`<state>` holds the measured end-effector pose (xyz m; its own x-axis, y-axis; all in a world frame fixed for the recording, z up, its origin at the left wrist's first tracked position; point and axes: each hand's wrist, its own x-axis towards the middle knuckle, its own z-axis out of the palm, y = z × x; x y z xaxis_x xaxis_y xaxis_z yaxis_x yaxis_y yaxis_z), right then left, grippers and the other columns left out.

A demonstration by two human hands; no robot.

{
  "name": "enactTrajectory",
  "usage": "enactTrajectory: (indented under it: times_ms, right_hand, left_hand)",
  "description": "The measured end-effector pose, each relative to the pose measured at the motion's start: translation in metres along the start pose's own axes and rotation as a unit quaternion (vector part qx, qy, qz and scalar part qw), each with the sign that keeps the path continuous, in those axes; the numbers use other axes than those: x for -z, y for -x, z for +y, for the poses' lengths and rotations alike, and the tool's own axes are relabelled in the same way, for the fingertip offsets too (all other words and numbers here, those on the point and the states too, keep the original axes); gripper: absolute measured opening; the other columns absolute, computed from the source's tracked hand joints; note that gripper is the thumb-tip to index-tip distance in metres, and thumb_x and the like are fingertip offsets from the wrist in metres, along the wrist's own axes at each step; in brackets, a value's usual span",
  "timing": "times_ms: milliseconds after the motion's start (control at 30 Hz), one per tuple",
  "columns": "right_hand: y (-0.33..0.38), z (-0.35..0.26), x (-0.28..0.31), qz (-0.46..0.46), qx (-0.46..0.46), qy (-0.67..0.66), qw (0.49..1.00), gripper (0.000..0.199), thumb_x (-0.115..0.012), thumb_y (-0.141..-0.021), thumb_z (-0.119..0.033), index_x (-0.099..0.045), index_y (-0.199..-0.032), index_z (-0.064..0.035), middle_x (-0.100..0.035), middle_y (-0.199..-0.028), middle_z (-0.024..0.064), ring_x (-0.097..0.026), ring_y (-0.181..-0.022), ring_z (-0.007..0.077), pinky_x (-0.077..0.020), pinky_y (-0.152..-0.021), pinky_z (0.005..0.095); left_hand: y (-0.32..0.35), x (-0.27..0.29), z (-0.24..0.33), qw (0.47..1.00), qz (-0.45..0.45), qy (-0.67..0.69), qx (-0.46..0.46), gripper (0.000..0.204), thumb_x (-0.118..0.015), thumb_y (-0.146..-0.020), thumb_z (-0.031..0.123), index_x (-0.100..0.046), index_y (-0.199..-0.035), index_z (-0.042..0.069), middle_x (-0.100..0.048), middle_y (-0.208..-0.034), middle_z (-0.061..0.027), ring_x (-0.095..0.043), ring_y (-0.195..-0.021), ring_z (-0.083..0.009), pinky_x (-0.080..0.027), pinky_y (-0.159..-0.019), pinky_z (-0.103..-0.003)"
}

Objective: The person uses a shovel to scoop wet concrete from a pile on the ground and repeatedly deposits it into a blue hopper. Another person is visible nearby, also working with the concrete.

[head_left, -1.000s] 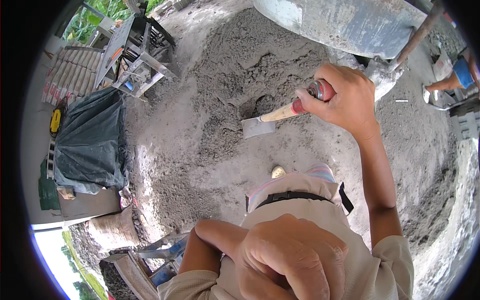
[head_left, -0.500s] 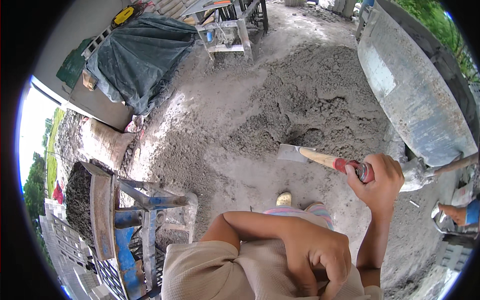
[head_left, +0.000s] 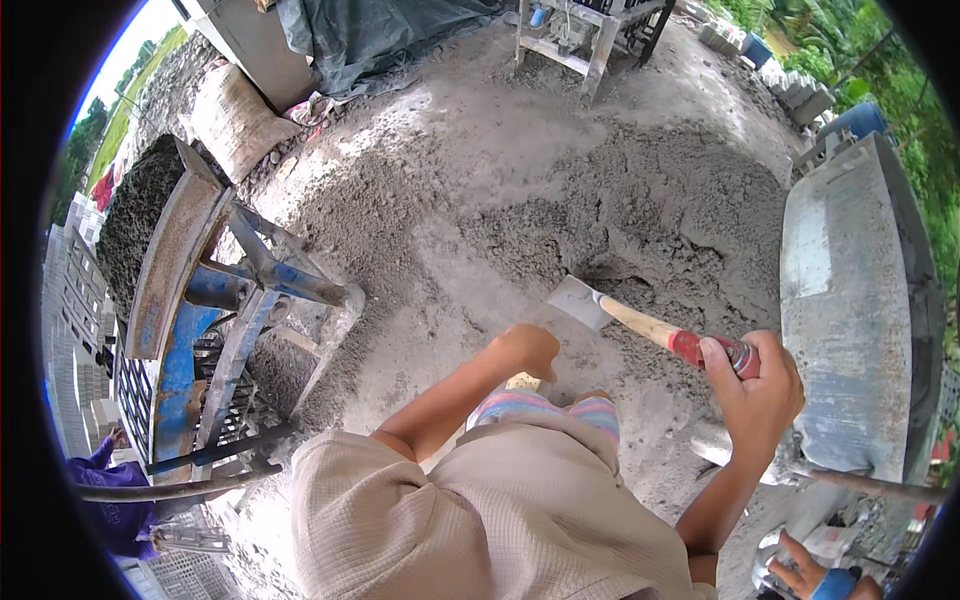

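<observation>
My right hand (head_left: 757, 392) is closed around the red grip end of a shovel (head_left: 640, 322) with a pale wooden shaft. The shovel's flat grey blade rests on the ground at the near edge of a heap of wet grey concrete mix (head_left: 660, 215). In front of my body my left hand (head_left: 530, 350) is held with its fingers curled, away from the shovel; nothing shows in it.
A grey metal wheelbarrow (head_left: 845, 300) stands right of the heap. At left is a blue, rusty metal frame (head_left: 185, 370) bearing dark aggregate (head_left: 140, 215). A person in purple (head_left: 115, 500) is at lower left; another person's hand (head_left: 800, 572) with a blue wristband is at lower right.
My left hand has moved from against my chest, forward and left. The right hand still grips the shovel, slightly lower in view, and the blade has turned a little. The view has shifted.
</observation>
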<state>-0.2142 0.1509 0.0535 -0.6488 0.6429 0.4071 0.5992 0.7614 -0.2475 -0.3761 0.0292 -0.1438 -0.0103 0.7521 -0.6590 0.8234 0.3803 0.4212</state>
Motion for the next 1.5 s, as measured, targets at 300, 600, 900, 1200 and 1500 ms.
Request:
enactTrajectory:
  times_ms: [300,600,900,1200,1500]
  right_hand:
    - [-0.039,0.055,0.02,-0.181,-0.057,-0.047,0.981,0.053,-0.065,-0.056,-0.055,-0.051,-0.067,-0.0049,-0.05,-0.054,0.0072,-0.05,-0.049,0.0221,-0.0385,-0.047,0.0315]
    - [-0.136,0.146,-0.01,-0.741,-0.19,-0.442,0.469,0.044,-0.071,-0.055,-0.013,-0.049,-0.09,0.0016,-0.053,-0.067,0.0061,-0.053,-0.061,0.0146,-0.0428,-0.056,0.0266]
    - [-0.264,-0.052,-0.055,-0.546,-0.192,-0.453,0.678,0.03,-0.059,-0.057,-0.01,-0.048,-0.081,0.0032,-0.051,-0.057,0.0107,-0.05,-0.041,0.0176,-0.0413,-0.038,0.0288]
    - [-0.398,-0.222,-0.043,-0.593,-0.094,-0.564,0.567,0.041,-0.052,-0.056,0.002,-0.036,-0.092,0.014,-0.048,-0.057,0.0228,-0.047,-0.038,0.0249,-0.0414,-0.032,0.0292]
    - [-0.47,-0.253,-0.072,-0.42,0.211,-0.728,0.499,0.043,-0.052,-0.056,0.002,-0.035,-0.094,0.014,-0.048,-0.058,0.0229,-0.048,-0.038,0.025,-0.0423,-0.033,0.029]
  left_hand:
    - [-0.085,-0.018,0.025,0.959,0.062,0.218,-0.17,0.04,-0.053,-0.069,0.041,-0.06,-0.085,0.005,-0.061,-0.079,-0.0099,-0.057,-0.077,-0.0268,-0.042,-0.069,-0.037]
    - [-0.088,-0.15,-0.17,0.473,0.237,0.767,0.362,0.01,-0.046,-0.075,0.015,-0.049,-0.067,0.01,-0.043,-0.05,-0.0009,-0.039,-0.038,-0.0115,-0.025,-0.032,-0.027]
    - [-0.016,-0.231,-0.261,0.221,0.288,0.839,0.406,0.011,-0.049,-0.074,0.017,-0.05,-0.082,0.011,-0.052,-0.065,-0.0032,-0.047,-0.045,-0.0137,-0.038,-0.04,-0.03]
    - [0.001,-0.127,-0.389,0.199,0.302,0.858,0.364,0.015,-0.045,-0.074,0.016,-0.051,-0.085,0.009,-0.053,-0.071,-0.0025,-0.048,-0.047,-0.0129,-0.037,-0.04,-0.027]
    - [-0.028,0.162,-0.488,0.296,0.216,0.93,0.029,0.041,-0.042,-0.078,0.052,-0.047,-0.084,0.012,-0.05,-0.067,0.0019,-0.048,-0.058,-0.012,-0.041,-0.059,-0.03]
